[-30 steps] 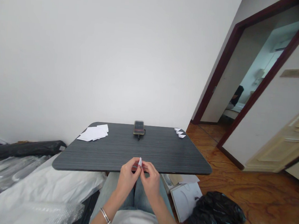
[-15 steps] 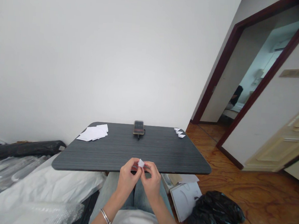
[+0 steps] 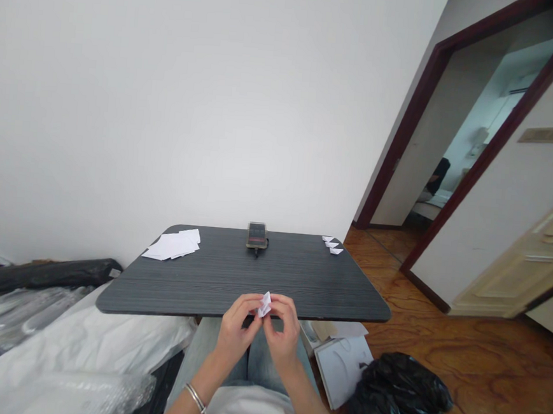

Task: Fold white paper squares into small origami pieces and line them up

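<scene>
A small piece of folded white paper (image 3: 264, 304) is pinched between my two hands, over the near edge of the dark table (image 3: 213, 278). My left hand (image 3: 235, 328) grips its left side with fingertips and thumb. On its right side, the fingers of my right hand (image 3: 284, 332) are closed on it too. Creased faces and a pointed top show on the paper; its lower part is hidden by my fingers.
White paper sheets (image 3: 172, 245) lie at the table's back left. A phone-like device (image 3: 257, 234) stands at the back middle. Several small folded papers (image 3: 333, 245) sit at the back right. Right of my legs are a white paper bag (image 3: 344, 368) and a black plastic bag (image 3: 400, 395).
The folded paper has turned and spread a little between my fingers, showing more creased faces. My right fingers have risen slightly around it.
</scene>
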### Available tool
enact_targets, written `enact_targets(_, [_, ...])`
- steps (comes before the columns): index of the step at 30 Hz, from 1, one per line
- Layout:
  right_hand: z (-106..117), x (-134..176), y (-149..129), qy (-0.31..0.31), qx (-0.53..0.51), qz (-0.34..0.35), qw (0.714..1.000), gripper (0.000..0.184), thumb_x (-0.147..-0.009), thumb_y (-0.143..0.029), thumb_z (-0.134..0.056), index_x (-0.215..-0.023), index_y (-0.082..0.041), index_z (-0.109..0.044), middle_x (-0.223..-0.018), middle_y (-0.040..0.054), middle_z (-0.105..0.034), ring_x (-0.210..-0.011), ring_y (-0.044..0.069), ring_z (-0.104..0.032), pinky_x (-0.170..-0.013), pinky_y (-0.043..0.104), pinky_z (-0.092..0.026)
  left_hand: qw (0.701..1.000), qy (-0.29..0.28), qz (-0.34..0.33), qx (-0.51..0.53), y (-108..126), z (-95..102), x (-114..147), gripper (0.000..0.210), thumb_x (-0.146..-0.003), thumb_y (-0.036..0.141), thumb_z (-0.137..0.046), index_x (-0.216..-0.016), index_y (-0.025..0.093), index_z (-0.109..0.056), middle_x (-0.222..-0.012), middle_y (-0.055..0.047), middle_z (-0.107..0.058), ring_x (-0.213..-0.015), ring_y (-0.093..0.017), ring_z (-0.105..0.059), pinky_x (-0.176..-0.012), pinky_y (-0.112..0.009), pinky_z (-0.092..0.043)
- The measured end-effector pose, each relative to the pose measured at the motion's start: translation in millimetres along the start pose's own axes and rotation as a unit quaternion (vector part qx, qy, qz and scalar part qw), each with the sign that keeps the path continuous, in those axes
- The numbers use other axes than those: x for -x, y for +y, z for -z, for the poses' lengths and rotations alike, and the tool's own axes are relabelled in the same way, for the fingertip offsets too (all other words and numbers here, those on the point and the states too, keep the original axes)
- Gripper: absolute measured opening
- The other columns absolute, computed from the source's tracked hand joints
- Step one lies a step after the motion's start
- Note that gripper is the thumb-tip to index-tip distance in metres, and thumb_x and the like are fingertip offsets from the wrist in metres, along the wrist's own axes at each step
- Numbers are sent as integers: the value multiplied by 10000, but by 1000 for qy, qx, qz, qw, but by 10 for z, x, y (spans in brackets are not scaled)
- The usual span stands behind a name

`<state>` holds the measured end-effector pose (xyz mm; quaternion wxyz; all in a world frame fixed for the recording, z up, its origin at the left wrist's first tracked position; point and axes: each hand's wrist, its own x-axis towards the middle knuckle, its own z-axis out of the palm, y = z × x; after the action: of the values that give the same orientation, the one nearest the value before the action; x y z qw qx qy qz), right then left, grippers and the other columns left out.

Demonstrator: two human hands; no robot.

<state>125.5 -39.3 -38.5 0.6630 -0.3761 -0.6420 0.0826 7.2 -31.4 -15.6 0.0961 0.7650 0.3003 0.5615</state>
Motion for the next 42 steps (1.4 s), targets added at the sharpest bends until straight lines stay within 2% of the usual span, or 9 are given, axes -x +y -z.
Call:
enact_targets(7, [83,-63,-10,-38,-34,8,999,190,-809,-64,-452,-871,-206,-562,-869,49,-535,-814,171,-531,-657,296,-458,999,22,3,27,-12,36,-23,126,-773,92,-508,-861,172,-549,-912,-73,-614,-815,-161,-597,-679,-284,-494])
enact_targets(11, [107,-100,-16,-77,-77,12,994,179,-826,-81,-434,-838,-205,-562,-779,27,-533,-717,153,-521,-620,279,-427,999,27,15,43,-19,42,-18,119,-774,110,-518,-870,172,-551,-909,-70,-618,-818,-162,-596,-677,-276,-488])
enact_targets(19, [139,-164,-74,-118,-126,-29,985,136,-821,-150,-470,-721,-193,-550,-673,5,-510,-641,142,-484,-582,259,-374,998,14,27,54,-5,43,-4,175,-774,96,-509,-916,178,-572,-925,-68,-627,-840,-163,-594,-681,-259,-486])
enact_targets(23, [104,-149,-79,-108,-177,-105,973,157,-821,-204,-484,-668,-187,-515,-619,-16,-469,-563,118,-465,-530,235,-368,997,16,67,45,36,39,-17,214,-770,111,-522,-966,179,-574,-908,-55,-629,-737,-137,-590,-631,-237,-480])
enact_targets(26, [60,-130,-78,-98,-252,-207,940,131,-825,-261,-490,-715,-190,-488,-564,-42,-456,-469,90,-434,-460,203,-353,992,19,121,29,74,35,-41,221,-763,128,-531,-977,173,-563,-835,-33,-624,-648,-115,-569,-587,-220,-466])
enact_targets(29, [38,-136,-86,-99,-298,-272,910,170,-806,-302,-520,-695,-178,-482,-506,-57,-442,-408,69,-384,-407,181,-311,986,-10,163,19,100,34,-77,189,-763,152,-525,-944,167,-576,-750,-14,-604,-599,-108,-551,-541,-205,-450])
enact_targets(33, [38,-155,-97,-96,-318,-307,892,203,-793,-315,-538,-664,-167,-488,-490,-60,-439,-390,56,-355,-384,170,-283,978,-34,207,-1,118,33,-120,188,-758,177,-520,-937,160,-577,-653,9,-573,-524,-99,-526,-504,-199,-436])
enact_targets(38, [26,-146,-93,-86,-323,-322,885,199,-781,-321,-554,-672,-167,-493,-490,-64,-436,-383,51,-347,-372,165,-276,968,-28,246,-28,140,32,-122,133,-755,247,-537,-848,157,-565,-570,26,-566,-490,-106,-541,-494,-201,-433])
enact_targets(42, [12,-140,-88,-81,-329,-328,882,203,-779,-327,-558,-674,-170,-485,-489,-64,-442,-385,50,-352,-372,163,-279,967,-41,246,-46,136,41,-112,117,-764,279,-525,-731,167,-530,-596,23,-584,-493,-103,-550,-499,-197,-428])
